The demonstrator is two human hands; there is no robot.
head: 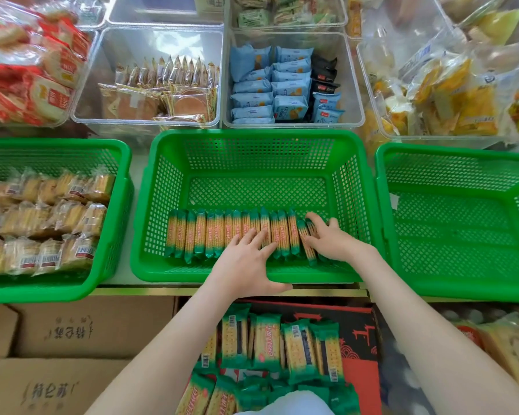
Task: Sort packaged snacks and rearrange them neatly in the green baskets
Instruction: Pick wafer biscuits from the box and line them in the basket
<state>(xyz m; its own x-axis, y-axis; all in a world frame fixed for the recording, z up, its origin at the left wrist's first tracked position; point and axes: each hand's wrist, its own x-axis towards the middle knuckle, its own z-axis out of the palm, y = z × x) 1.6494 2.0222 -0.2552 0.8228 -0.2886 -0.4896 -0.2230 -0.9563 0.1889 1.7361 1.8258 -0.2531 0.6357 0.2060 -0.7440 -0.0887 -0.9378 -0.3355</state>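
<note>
**2 hands on the cracker row (210,235) in the middle green basket (252,154)**

Nearest, loose green cracker packs (267,348) lie in a red box (357,333), with cardboard boxes (72,330) at the left. Further, on the surface (137,175), the row stands on edge along the middle basket's near wall. The left hand (249,262) lies on it with straight fingers, grip released, thumb on the near rim. The right hand (327,238) curls its fingers round the tilted packs (307,247) at the row's right end, grasping them. The left basket (57,143) holds yellow packs (42,223); the right basket (450,172) stands beside. Beyond are clear bins (291,124) with more snacks.
</note>
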